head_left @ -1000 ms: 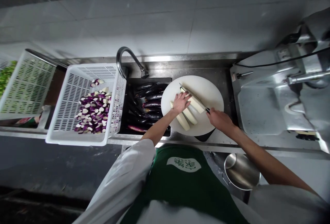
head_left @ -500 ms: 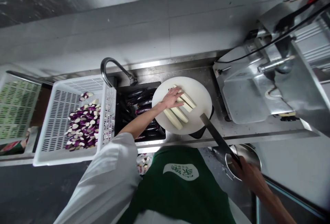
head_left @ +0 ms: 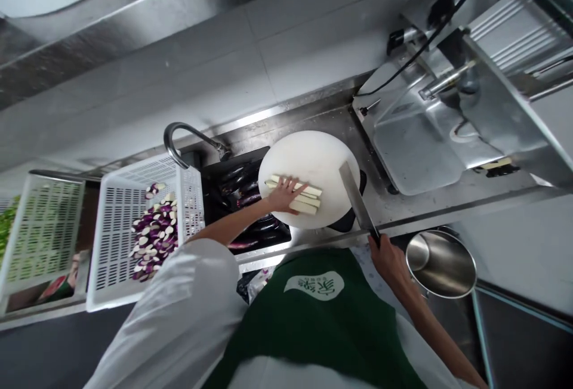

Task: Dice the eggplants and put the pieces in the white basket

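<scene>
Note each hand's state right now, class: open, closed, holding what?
Left hand: open, resting on the pale strips.
Right hand: closed, holding the knife.

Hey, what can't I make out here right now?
In the head view:
Pale strips: their middles, covered by the left hand.
Knife: its handle's end, inside the right hand.
Dark eggplants: some parts, behind the left forearm.
Leafy greens: cut off by the picture's left edge.

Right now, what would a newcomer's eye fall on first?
Probably the round white board at the centre, where the left hand lies on pale strips and the right hand holds a knife toward its right side. Next, the white basket of purple-and-white pieces at left.
</scene>
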Tool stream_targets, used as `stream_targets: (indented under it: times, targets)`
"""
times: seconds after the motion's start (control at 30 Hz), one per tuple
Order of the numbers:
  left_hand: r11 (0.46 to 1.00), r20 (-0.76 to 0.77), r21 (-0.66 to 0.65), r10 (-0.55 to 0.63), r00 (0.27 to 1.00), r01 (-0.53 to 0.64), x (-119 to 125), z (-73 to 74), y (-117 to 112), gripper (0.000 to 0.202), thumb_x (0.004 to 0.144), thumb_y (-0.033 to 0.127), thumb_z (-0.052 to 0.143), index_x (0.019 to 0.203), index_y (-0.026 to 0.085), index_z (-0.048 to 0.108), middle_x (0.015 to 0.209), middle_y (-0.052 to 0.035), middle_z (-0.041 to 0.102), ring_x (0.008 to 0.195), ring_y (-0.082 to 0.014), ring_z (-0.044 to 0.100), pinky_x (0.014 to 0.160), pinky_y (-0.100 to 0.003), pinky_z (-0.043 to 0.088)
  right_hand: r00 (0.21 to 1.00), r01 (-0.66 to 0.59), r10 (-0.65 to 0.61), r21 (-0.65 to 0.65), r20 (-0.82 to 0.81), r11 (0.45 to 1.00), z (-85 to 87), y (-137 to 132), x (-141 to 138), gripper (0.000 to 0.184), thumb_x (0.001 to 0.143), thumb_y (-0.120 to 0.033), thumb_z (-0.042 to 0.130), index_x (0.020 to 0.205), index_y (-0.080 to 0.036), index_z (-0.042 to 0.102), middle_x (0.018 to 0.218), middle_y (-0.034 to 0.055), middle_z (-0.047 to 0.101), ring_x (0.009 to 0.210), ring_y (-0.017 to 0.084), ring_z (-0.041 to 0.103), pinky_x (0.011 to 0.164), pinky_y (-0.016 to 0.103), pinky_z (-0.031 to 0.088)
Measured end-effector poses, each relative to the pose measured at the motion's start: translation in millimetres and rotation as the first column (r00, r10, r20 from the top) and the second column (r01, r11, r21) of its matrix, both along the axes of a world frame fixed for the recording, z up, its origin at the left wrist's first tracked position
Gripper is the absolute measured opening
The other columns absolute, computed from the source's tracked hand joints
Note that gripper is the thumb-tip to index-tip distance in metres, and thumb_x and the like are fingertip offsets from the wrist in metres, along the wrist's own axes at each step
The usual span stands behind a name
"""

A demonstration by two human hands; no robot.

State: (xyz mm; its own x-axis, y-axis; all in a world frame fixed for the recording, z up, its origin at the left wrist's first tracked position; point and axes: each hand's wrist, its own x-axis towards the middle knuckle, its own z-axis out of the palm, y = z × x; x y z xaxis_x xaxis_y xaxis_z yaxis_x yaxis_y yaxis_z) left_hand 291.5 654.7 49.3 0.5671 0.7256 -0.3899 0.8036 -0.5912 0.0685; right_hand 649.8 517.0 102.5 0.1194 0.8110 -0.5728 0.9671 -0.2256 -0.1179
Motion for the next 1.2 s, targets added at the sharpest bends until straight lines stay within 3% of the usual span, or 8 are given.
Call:
stream_targets:
  times: [0.17,0.3,0.5,0.67,0.73,0.87,1.07,1.2]
  targets:
    - [0.845,-0.011,0.165,0.517,0.856,-0.508,58,-9.2,-13,0.121,0.083,0.082,0.058,0.169,0.015,0.005,0.159,-0.0293,0.037,0.139,-0.0511,0.040,0.114,-0.070,0.027,0.996,-0.079,0.077,0.050,0.055,0.996,-2.5,35,-33,0.039,0.110,-0.042,0.032,0.111,-0.013,0.057,0.095,0.0184,0.075,0.092,0.029,0.074,0.073,0.033,0.045]
    - [0.818,0.048,0.123,0.561,0.826,-0.562,68,-11.9,-14,0.128,0.076,0.085,0.064,0.169,0.017,0.007,0.166,-0.0277,0.027,0.147,-0.0525,0.032,0.116,-0.071,0.025,0.973,-0.230,0.228,0.084,0.032,0.969,-1.7,45,-55,0.034,0.110,-0.038,0.033,0.110,-0.012,0.055,0.095,0.0184,0.075,0.091,0.029,0.075,0.075,0.033,0.045]
    - [0.798,0.195,0.053,0.581,0.790,-0.600,24,-9.5,-32,0.120,0.076,0.084,0.065,0.168,0.022,0.019,0.170,-0.0227,0.021,0.154,-0.0514,0.022,0.119,-0.074,0.020,0.952,-0.302,0.297,0.085,0.071,0.950,-0.4,41,-58,0.033,0.111,-0.038,0.033,0.108,-0.012,0.054,0.094,0.0177,0.075,0.090,0.028,0.075,0.071,0.031,0.042]
    - [0.454,0.503,0.008,0.768,0.395,-0.891,-8,-24.9,-50,0.071,0.105,0.061,0.034,0.164,0.022,0.028,0.164,-0.0159,0.038,0.155,-0.0309,0.030,0.123,-0.056,0.032,0.943,-0.332,0.330,0.076,0.032,0.940,1.0,35,-68,0.030,0.111,-0.036,0.033,0.108,-0.013,0.052,0.092,0.0151,0.075,0.088,0.026,0.075,0.067,0.029,0.040]
    - [0.404,0.547,-0.033,0.773,0.322,-0.914,-12,-31.8,-55,0.064,0.107,0.053,0.029,0.161,0.018,0.035,0.161,-0.0147,0.043,0.156,-0.0282,0.027,0.126,-0.052,0.030,0.943,-0.334,0.333,0.065,0.018,0.940,0.1,33,-74,0.029,0.111,-0.035,0.034,0.108,-0.013,0.052,0.092,0.0145,0.075,0.088,0.026,0.075,0.067,0.029,0.039]
    - [0.477,0.501,-0.030,0.768,0.400,-0.878,-7,-27.0,-59,0.063,0.107,0.053,0.030,0.158,0.018,0.040,0.158,-0.0147,0.047,0.157,-0.0328,0.026,0.125,-0.059,0.028,0.947,-0.320,0.318,0.053,0.049,0.946,-5.0,33,-79,0.030,0.111,-0.035,0.033,0.108,-0.013,0.051,0.092,0.0155,0.075,0.087,0.026,0.075,0.068,0.030,0.040]
    - [0.707,0.319,0.154,0.625,0.712,-0.690,30,-11.5,-52,0.088,0.099,0.070,0.041,0.165,0.013,0.026,0.171,-0.0202,0.019,0.160,-0.0405,0.009,0.126,-0.067,0.012,0.934,-0.352,0.345,0.082,0.089,0.932,2.6,39,-73,0.033,0.110,-0.037,0.032,0.108,-0.013,0.053,0.092,0.0168,0.075,0.088,0.027,0.074,0.070,0.031,0.042]
    - [0.750,0.293,0.132,0.595,0.748,-0.648,44,-22.3,-48,0.086,0.102,0.066,0.038,0.165,0.009,0.026,0.170,-0.0230,0.019,0.159,-0.0416,0.013,0.127,-0.065,0.013,0.929,-0.366,0.360,0.068,0.082,0.928,20.3,33,-64,0.036,0.111,-0.040,0.029,0.107,-0.014,0.053,0.088,0.0161,0.074,0.083,0.028,0.073,0.066,0.031,0.041]
